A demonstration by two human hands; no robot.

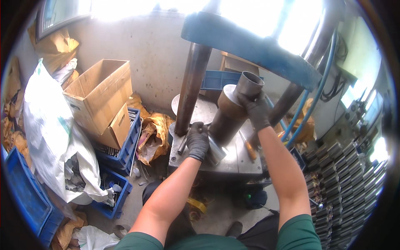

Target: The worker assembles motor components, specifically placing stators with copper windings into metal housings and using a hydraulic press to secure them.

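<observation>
My right hand (256, 110), in a dark grey glove, is closed round a short metal tube (251, 85). The tube sits tilted in the picture at the top of a thick, stepped steel cylinder (227, 121) on the press's metal bed (246, 166). My left hand (198, 141), gloved alike, is curled beside the cylinder's lower left; whatever its fingers hold is hidden. A short dark rod (182, 146) shows just left of that hand. A shiny metal cylinder (216, 153) lies just right of it. An orange-handled tool (251, 151) rests on the bed's right part.
A blue press crossbeam (250, 46) spans above my hands, carried by a steel column (193, 83). Blue hoses (310, 108) hang at right, near stacked metal tubes (350, 183). On the left stand a cardboard box (100, 100), blue crates (121, 162) and a white sack (48, 129).
</observation>
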